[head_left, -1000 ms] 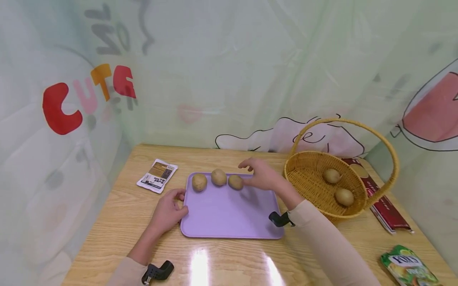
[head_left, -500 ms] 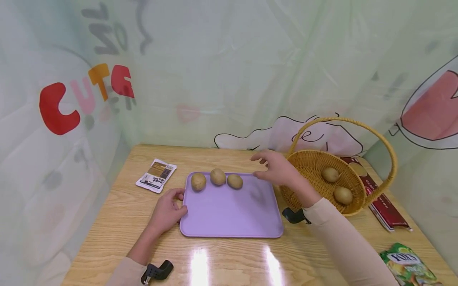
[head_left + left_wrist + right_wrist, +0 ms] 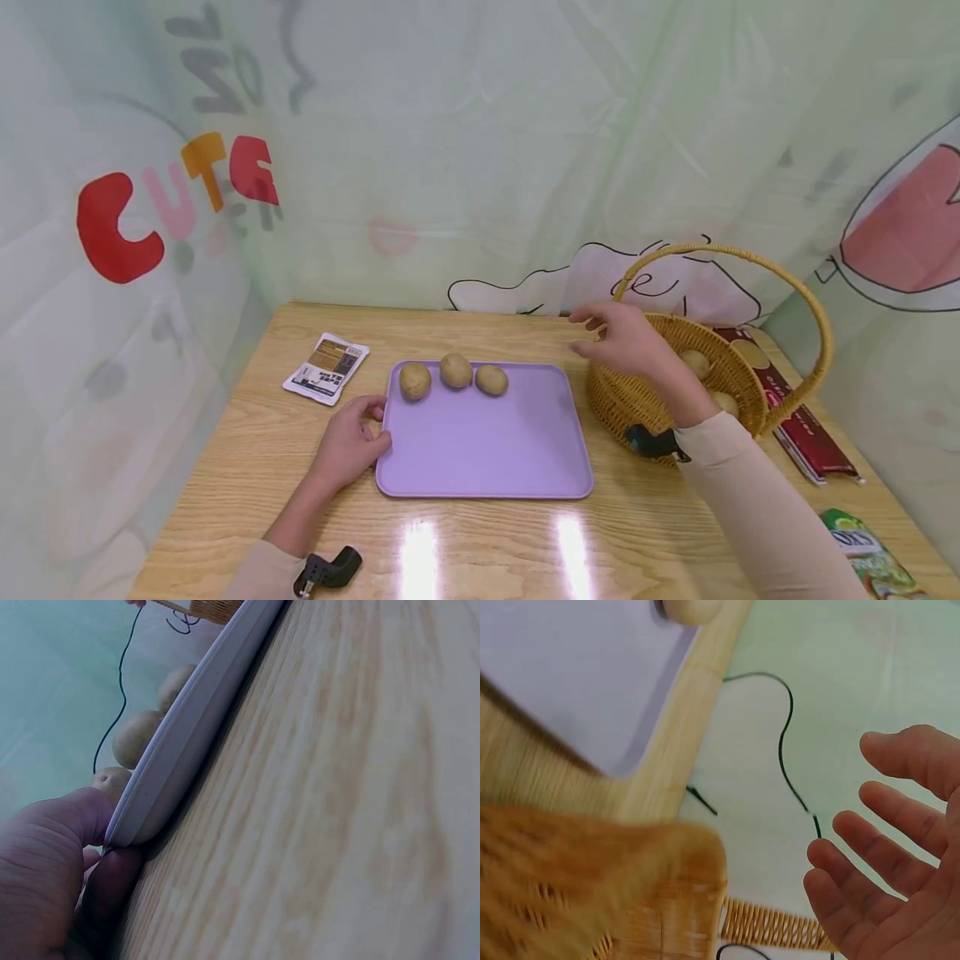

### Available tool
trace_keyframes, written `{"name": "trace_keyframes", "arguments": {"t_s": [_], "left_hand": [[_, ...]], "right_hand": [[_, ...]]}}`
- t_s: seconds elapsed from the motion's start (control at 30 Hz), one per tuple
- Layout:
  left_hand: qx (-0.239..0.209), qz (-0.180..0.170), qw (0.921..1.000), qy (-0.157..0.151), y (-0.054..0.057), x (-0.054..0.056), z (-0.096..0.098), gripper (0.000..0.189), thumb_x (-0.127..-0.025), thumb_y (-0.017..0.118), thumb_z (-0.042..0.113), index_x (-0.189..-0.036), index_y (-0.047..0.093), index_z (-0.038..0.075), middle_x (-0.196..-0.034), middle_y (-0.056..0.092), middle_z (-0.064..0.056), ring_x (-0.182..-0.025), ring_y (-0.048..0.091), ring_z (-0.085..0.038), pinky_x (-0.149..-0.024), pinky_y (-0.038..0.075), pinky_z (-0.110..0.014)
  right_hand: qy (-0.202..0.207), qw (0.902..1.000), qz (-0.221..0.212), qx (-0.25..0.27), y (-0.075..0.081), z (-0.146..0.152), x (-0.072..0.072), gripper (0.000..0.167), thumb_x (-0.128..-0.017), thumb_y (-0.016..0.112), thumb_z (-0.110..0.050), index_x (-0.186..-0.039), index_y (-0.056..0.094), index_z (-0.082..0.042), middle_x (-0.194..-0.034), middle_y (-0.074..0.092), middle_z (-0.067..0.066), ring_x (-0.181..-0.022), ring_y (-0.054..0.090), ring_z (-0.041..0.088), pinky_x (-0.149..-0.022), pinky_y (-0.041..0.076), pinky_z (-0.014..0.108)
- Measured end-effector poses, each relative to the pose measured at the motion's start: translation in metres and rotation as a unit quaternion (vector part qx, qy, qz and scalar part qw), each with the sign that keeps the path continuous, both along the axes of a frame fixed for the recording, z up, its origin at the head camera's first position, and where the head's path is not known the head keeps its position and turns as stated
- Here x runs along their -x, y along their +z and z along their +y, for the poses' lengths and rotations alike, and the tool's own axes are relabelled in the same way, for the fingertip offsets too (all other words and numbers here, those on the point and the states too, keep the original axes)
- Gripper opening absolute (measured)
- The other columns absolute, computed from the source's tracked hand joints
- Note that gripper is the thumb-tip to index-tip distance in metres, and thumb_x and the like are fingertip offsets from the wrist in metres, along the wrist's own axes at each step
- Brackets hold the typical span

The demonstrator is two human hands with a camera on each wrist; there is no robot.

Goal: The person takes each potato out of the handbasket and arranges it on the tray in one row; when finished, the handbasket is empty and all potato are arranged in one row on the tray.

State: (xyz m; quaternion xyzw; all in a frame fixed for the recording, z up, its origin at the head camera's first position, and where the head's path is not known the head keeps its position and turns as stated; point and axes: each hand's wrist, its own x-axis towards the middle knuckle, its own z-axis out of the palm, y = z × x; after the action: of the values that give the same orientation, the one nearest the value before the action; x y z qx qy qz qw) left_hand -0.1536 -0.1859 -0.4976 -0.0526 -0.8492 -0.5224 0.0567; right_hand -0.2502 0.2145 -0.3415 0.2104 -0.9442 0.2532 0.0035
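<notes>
Three potatoes stand in a row along the back of the lilac tray [image 3: 483,442]: a left potato [image 3: 415,380], a middle potato [image 3: 455,370] and a right potato [image 3: 492,380]. My left hand [image 3: 351,443] pinches the tray's left rim, thumb above and a finger beneath, as the left wrist view shows. My right hand [image 3: 621,337] is in the air over the near-left rim of the wicker basket [image 3: 617,404], fingers spread and loosely bent, holding nothing. Inside the basket lie two potatoes, one farther back [image 3: 696,362] and one nearer [image 3: 724,403], both partly hidden by the right arm.
A white and brown packet [image 3: 327,368] lies left of the tray. The basket's tall handle [image 3: 813,333] arches up at the right. Beside the basket is a dark red package [image 3: 806,433], and a green bag [image 3: 862,550] lies at the front right. A printed curtain [image 3: 450,150] hangs behind the table.
My right hand has left the right potato and moved rightward, from over the tray to over the basket's rim. The left hand stays at the tray's edge, and the potatoes keep their places.
</notes>
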Motion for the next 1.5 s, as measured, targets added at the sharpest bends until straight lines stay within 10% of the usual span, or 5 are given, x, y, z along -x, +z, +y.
{"name": "trace_keyframes", "arguments": {"t_s": [0.67,1.17,1.5], "left_hand": [[0.010,0.011,0.9999,0.001,0.003,0.002,-0.005,0.051,-0.071,0.070,-0.002,-0.121,0.060,0.000,-0.095,0.058,-0.007,-0.052,0.050,-0.012,-0.043,0.043,-0.025],[0.000,0.000,1.0000,0.000,0.003,-0.002,-0.004,0.053,-0.072,0.069,-0.004,-0.123,0.058,-0.002,-0.096,0.058,-0.009,-0.050,0.049,-0.012,-0.040,0.043,-0.025],[-0.005,-0.001,1.0000,-0.003,0.001,0.000,0.000,0.052,-0.072,0.069,-0.004,-0.123,0.058,-0.001,-0.097,0.058,-0.008,-0.051,0.049,-0.011,-0.041,0.043,-0.024]], "right_hand": [[-0.062,0.9965,-0.042,0.039,-0.006,0.067,0.020,0.046,-0.087,0.073,-0.028,-0.125,0.060,-0.005,-0.126,0.058,0.017,-0.116,0.051,0.038,-0.092,0.045,0.054],[-0.117,0.9894,-0.075,-0.041,-0.024,0.108,0.034,0.070,-0.087,0.069,-0.046,-0.134,0.051,0.002,-0.125,0.053,0.028,-0.110,0.051,0.042,-0.090,0.043,0.058],[-0.126,0.9852,-0.099,-0.062,-0.037,0.131,0.043,0.052,-0.090,0.067,-0.026,-0.128,0.053,0.006,-0.128,0.050,0.031,-0.113,0.048,0.046,-0.092,0.042,0.062]]}}
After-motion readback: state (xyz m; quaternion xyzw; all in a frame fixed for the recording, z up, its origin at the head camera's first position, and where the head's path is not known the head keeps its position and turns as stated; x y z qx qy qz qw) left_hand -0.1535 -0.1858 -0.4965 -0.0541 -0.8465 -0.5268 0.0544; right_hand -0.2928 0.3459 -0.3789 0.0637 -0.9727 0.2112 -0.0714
